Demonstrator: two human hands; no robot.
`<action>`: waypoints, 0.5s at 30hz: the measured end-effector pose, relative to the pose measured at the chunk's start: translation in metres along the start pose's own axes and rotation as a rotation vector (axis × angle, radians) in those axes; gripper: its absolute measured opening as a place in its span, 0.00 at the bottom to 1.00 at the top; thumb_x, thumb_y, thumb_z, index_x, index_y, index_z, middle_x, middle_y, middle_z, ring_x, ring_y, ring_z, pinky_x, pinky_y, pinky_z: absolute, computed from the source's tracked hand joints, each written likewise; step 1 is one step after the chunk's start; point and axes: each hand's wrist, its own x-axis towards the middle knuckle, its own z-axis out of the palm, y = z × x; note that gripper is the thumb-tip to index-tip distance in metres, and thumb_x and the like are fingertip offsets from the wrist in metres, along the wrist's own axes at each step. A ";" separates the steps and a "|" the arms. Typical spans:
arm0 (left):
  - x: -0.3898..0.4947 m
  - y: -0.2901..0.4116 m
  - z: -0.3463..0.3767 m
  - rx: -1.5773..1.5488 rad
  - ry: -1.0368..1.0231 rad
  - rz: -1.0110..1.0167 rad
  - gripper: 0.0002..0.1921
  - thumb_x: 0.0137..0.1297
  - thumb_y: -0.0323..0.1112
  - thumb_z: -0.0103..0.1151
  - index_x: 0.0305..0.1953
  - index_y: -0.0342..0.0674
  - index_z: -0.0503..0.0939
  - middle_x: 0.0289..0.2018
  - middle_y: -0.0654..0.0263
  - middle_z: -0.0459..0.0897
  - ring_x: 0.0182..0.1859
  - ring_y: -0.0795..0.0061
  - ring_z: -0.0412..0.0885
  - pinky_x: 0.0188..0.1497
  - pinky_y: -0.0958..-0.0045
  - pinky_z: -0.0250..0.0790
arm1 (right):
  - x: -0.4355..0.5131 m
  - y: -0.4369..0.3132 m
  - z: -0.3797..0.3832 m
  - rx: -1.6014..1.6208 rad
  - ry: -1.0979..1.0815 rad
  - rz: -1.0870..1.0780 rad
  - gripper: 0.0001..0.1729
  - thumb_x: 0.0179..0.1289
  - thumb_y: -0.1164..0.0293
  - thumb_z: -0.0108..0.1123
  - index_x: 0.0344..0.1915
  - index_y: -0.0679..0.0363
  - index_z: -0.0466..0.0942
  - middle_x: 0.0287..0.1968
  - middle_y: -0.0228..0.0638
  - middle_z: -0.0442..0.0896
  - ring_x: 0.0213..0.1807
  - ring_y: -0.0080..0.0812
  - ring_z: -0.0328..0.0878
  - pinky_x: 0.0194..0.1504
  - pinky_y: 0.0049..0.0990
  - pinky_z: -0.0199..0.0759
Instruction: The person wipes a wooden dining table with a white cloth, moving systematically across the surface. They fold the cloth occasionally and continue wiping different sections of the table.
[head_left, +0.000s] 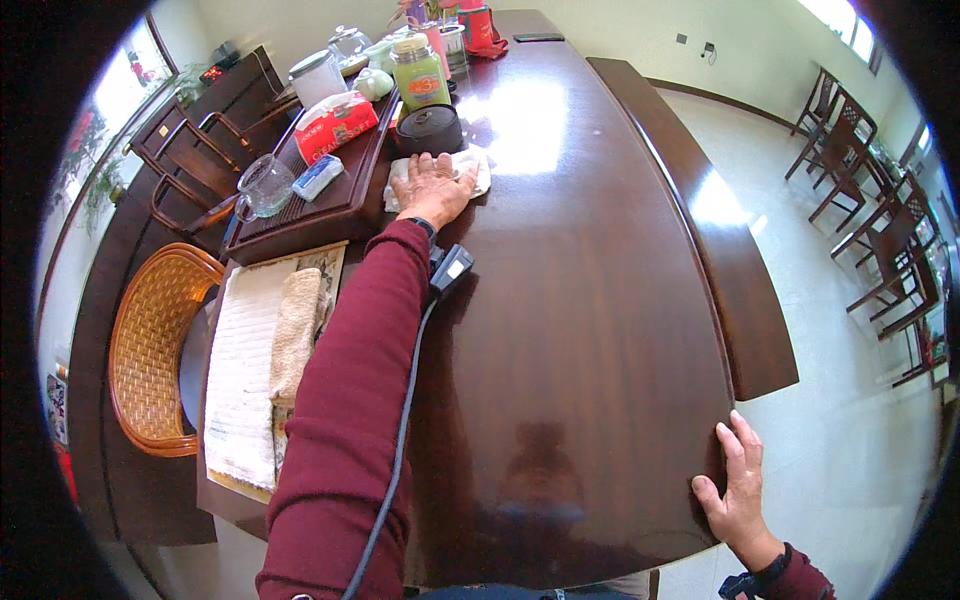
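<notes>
My left hand is stretched far over the dark wooden table, pressing a crumpled white cloth onto its top. Its palm faces down, and the cloth shows on both sides of it. Just beyond the fingertips stands a round black lidded container, with a green jar behind it. A grey device on a cable is by the left wrist. Down at the table's right edge rests my right hand, fingers apart and holding nothing.
A wooden tea tray at left carries a glass mug, a red tissue pack and teaware. Nearer lie a white towel and a folded beige towel. A woven chair stands left, a bench right.
</notes>
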 end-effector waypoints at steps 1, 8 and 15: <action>-0.002 0.000 -0.001 -0.007 -0.004 -0.007 0.36 0.71 0.64 0.42 0.69 0.43 0.66 0.74 0.54 0.62 0.78 0.55 0.54 0.75 0.40 0.45 | 0.000 0.000 0.000 -0.002 -0.002 0.006 0.39 0.60 0.60 0.65 0.68 0.64 0.66 0.73 0.55 0.61 0.73 0.57 0.57 0.73 0.51 0.52; -0.048 -0.011 -0.016 0.035 -0.064 0.047 0.29 0.70 0.51 0.40 0.67 0.46 0.69 0.70 0.62 0.68 0.76 0.61 0.58 0.74 0.42 0.49 | 0.000 -0.005 0.002 0.015 0.041 0.006 0.37 0.59 0.64 0.64 0.68 0.64 0.67 0.73 0.52 0.62 0.73 0.54 0.58 0.73 0.47 0.54; -0.127 -0.035 -0.015 -0.043 0.080 0.240 0.26 0.68 0.50 0.44 0.61 0.43 0.72 0.65 0.59 0.70 0.73 0.62 0.61 0.71 0.46 0.52 | -0.004 -0.002 0.007 0.004 0.099 -0.034 0.34 0.63 0.64 0.62 0.68 0.63 0.68 0.73 0.50 0.63 0.73 0.52 0.60 0.73 0.46 0.55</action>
